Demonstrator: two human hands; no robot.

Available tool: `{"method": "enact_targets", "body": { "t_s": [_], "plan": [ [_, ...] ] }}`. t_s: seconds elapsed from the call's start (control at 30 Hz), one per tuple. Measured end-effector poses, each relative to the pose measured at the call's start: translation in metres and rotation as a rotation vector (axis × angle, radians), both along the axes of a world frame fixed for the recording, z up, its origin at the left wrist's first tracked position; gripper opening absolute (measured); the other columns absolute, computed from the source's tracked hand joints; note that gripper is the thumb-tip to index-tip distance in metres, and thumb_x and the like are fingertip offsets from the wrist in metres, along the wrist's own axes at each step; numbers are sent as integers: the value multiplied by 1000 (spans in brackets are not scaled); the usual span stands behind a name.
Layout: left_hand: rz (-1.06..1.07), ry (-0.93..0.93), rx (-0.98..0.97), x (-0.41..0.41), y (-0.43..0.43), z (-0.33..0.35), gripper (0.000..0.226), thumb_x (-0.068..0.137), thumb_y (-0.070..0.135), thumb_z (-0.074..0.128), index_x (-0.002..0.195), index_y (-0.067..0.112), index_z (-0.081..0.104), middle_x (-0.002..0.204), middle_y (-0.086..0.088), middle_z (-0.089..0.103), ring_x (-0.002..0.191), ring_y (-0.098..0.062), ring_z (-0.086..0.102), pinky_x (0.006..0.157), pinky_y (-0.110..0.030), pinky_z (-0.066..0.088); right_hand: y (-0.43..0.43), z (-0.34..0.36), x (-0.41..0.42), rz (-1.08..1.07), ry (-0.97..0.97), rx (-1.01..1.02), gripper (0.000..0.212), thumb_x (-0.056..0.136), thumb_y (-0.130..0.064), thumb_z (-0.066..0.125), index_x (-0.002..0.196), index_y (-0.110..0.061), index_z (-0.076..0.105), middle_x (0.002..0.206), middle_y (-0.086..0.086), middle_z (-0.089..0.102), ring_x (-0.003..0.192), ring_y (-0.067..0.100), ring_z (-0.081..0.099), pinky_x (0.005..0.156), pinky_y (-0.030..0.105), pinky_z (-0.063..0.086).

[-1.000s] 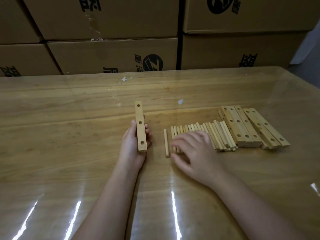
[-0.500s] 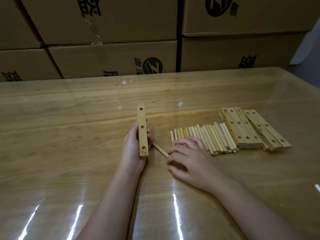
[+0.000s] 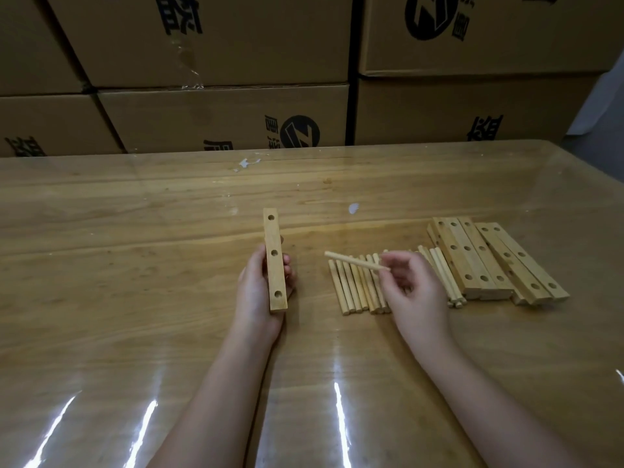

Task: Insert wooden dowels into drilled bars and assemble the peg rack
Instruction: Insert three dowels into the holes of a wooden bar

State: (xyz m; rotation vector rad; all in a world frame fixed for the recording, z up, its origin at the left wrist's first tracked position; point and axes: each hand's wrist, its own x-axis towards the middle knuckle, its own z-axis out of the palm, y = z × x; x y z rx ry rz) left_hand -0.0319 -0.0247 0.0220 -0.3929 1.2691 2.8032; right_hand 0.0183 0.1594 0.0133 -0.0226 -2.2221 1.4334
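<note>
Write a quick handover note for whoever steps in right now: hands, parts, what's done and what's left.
Left hand grips one drilled bar, its three holes facing up and empty.
Right hand pinches one dowel, lifted above the row of dowels on the table.
Spare bars lie stacked right of that row.
Done: nothing inserted yet. Left: every dowel, then the rack.

The surface [image 3: 118,251] is grained wood under a clear, glossy sheet [image 3: 337,417] that shows white streaks of light. The bar [image 3: 275,265], the dowel [image 3: 354,261], the loose dowels [image 3: 351,292] and the stacked bars [image 3: 472,261] are pale bare wood, smooth and matt. The boxes [image 3: 216,116] are matt brown cardboard, one with shiny clear tape [image 3: 187,62].
</note>
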Motion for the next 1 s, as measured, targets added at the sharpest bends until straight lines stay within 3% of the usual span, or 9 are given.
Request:
{"method": "enact_targets", "body": {
  "t_s": [0.07, 0.17, 0.37, 0.47, 0.57, 0.7, 0.8, 0.9, 1.0],
  "plan": [
    [-10, -1, -11, 0, -1, -1, 26, 98, 28, 47, 105, 8, 63, 64, -1, 59, 54, -8, 54, 54, -21, 49, 1, 0, 0, -26, 11, -57, 36, 84, -9, 63, 97, -41, 53, 97, -13, 60, 88, 1, 59, 71, 16, 52],
    [-28, -4, -36, 0, -1, -2, 28, 98, 27, 47, 109, 7, 63, 65, -1, 60, 53, -8, 55, 53, -20, 50, 0, -1, 0, -40, 67, -50, 35, 82, -8, 66, 104, -33, 55, 95, -16, 59, 88, 0, 57, 73, 11, 48],
    [-43, 0, -72, -1, -2, -4, 27, 97, 29, 48, 106, 9, 65, 65, -1, 62, 52, -8, 58, 51, -21, 51, 0, 0, 4, -21, 214, -20, 24, 84, -14, 63, 105, -25, 59, 96, -17, 60, 90, 4, 59, 76, 18, 51],
    [-66, 62, -209, 2, 0, -4, 28, 97, 31, 48, 89, 22, 73, 68, -1, 64, 55, -8, 58, 50, -21, 50, -1, 1, 6, 13, 283, 58, 22, 86, -21, 57, 108, -23, 60, 100, -15, 56, 86, 6, 57, 72, 18, 49],
    [-99, 145, -350, 7, 5, -1, 33, 98, 31, 45, 82, 31, 74, 68, 2, 64, 57, -7, 58, 50, -22, 48, -2, -2, 4, 75, 236, 116, 25, 84, -9, 63, 106, -22, 62, 95, -10, 55, 79, 9, 54, 69, 18, 46],
    [-146, 206, -496, 13, 10, 2, 30, 98, 28, 45, 89, 27, 73, 69, 4, 68, 61, -5, 62, 52, -19, 49, -6, -3, 2, 189, 181, 203, 18, 81, 2, 65, 91, -13, 66, 94, -5, 56, 90, 6, 55, 79, 17, 43],
    [-192, 222, -569, 16, 15, 1, 26, 99, 26, 45, 94, 24, 71, 70, 6, 67, 62, -5, 62, 53, -18, 48, -7, -3, 3, 272, 82, 364, 12, 84, -18, 60, 95, -19, 65, 96, -14, 57, 93, -2, 52, 88, 22, 40],
    [-177, 212, -569, 16, 16, 1, 30, 99, 25, 45, 87, 27, 72, 68, 6, 66, 63, -4, 61, 54, -16, 48, -11, -7, 4, 365, -83, 705, 28, 86, -44, 47, 111, -36, 57, 104, -25, 52, 101, -5, 44, 93, 27, 28],
    [-179, 193, -549, 15, 14, 1, 35, 99, 25, 44, 81, 29, 73, 68, 3, 67, 62, -5, 61, 55, -18, 49, -15, -8, 6, 404, -122, 886, 46, 84, -59, 38, 128, -45, 40, 119, -20, 46, 112, 2, 37, 95, 26, 18]
  ]
}}
